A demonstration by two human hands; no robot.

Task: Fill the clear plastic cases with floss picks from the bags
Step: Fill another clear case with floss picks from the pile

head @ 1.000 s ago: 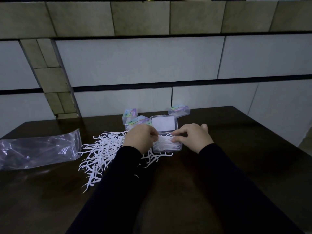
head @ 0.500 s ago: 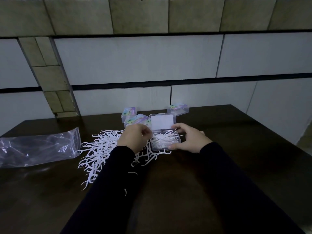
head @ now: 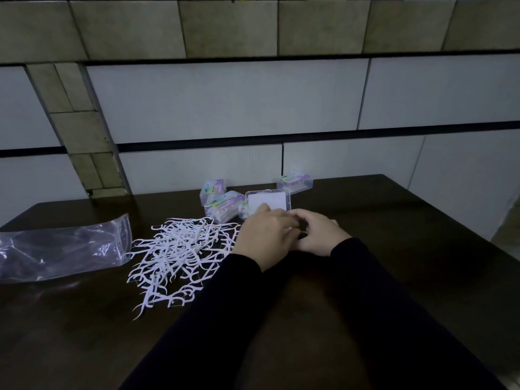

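Toward the far middle of the surface (head: pixel 394 249), an open clear case (head: pixel 268 202) stands with its white-lined lid raised, its base hidden behind both hands. Loose white floss picks (head: pixel 180 251) are heaped just left of it, beside an emptied bag (head: pixel 62 251). Picks are judged light, thin, springy and prone to tangling; small bunches are best pinched by the handles. What the left hand (head: pixel 264 235) and right hand (head: pixel 318 235) grasp cannot be told.

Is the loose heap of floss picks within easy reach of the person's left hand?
Probably yes: the left hand sits right beside the heap of floss picks, with nothing on the table between them.
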